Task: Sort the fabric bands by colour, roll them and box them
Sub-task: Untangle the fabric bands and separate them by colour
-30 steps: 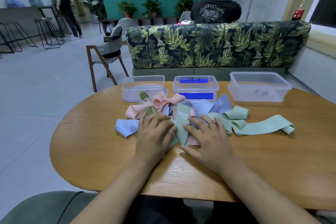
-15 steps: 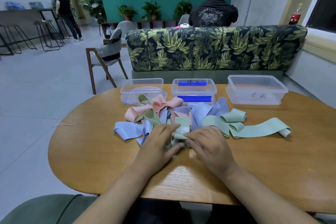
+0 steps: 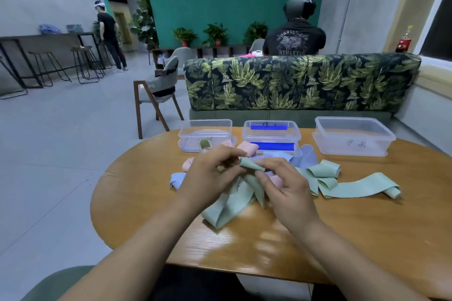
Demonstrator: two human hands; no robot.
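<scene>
Held green band: mint; its upper end is curled into a small roll pinched between the left hand and the right hand, and its loose loop trails onto the table.
Other green bands: unrolled, loosely folded, right of the pile.
Blue bands: pale and crumpled, one at the pile's far side and one at its left edge.
Pink bands: unrolled, at the far left of the pile.
Left box: clear plastic, open, far side.
Middle box: clear, showing blue strips.
Right box: clear, handwritten marks on its front.
</scene>
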